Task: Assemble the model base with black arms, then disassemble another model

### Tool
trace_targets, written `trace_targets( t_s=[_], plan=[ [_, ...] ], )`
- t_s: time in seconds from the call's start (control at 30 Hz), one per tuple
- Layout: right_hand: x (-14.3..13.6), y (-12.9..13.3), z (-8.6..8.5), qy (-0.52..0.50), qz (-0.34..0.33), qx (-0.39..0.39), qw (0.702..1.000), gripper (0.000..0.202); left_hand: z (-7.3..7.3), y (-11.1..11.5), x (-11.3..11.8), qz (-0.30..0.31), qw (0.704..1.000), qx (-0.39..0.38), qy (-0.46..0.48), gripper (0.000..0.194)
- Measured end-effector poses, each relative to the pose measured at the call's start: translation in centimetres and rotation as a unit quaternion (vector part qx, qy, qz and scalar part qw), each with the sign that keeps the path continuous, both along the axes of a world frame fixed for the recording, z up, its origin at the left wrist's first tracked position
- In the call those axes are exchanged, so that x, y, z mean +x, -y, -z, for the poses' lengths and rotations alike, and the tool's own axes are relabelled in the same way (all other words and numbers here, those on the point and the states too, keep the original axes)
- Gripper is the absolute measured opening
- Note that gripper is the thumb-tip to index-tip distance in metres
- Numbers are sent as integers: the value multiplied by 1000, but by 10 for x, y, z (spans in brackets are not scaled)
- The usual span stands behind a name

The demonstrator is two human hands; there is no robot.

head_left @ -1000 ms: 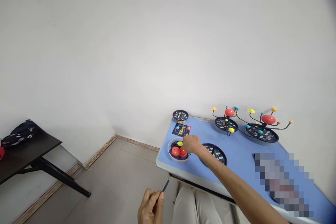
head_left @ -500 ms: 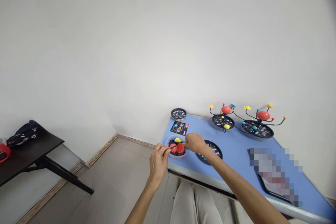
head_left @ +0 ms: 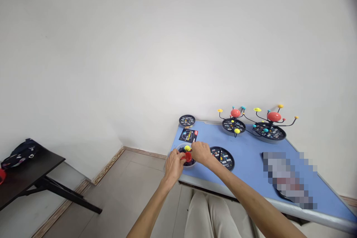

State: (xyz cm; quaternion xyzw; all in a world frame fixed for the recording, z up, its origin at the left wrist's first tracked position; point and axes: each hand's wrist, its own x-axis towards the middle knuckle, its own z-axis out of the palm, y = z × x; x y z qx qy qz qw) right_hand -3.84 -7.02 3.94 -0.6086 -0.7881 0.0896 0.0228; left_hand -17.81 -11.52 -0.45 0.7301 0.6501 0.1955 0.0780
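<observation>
A clear round tub (head_left: pixel 191 166) near the table's front left corner holds dark pieces, a yellow ball-like piece (head_left: pixel 187 148) and a red half-ball (head_left: pixel 188 156). My left hand (head_left: pixel 174 164) reaches over the tub's left side, its thumb and fingers closed on red plastic at the half-ball. Over the right side, my right hand (head_left: pixel 201 153) is curled closed with its knuckles up. Whatever its fingers hold is hidden. Just right of that hand lies a black round base (head_left: pixel 226 163) with a printed face, and a dark upright post shows on it.
Two assembled planet models (head_left: pixel 233 126) (head_left: pixel 269 132) stand at the back right, their thin arms reaching outward. A printed card (head_left: pixel 188 135) and a lidded round tub (head_left: pixel 187 120) sit at the back left. A blurred-out item (head_left: pixel 288 180) lies at right. A dark table (head_left: pixel 33 167) stands far left.
My left hand has moved down over the tub to the red half-ball; the dark rod that stretched between my hands no longer shows. My right hand stays near the tub. The view has shifted slightly.
</observation>
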Motion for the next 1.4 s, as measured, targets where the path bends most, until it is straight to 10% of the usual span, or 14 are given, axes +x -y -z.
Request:
trace_targets(
  t_s=[0.2, 0.43, 0.77, 1.4],
  plan=[
    [38, 42, -13, -48, 18, 44, 998, 33, -6, 11, -3, 7, 998, 47, 34, 24],
    [128, 106, 53, -208, 52, -17, 977, 35, 9, 55, 45, 89, 969, 80, 217, 27],
    [133, 30, 47, -185, 108, 33, 976, 26, 64, 17, 146, 36, 988, 87, 124, 69],
    [130, 4, 74, -156, -62, 50, 985, 15, 69, 0, 140, 37, 995, 48, 80, 79]
  ],
)
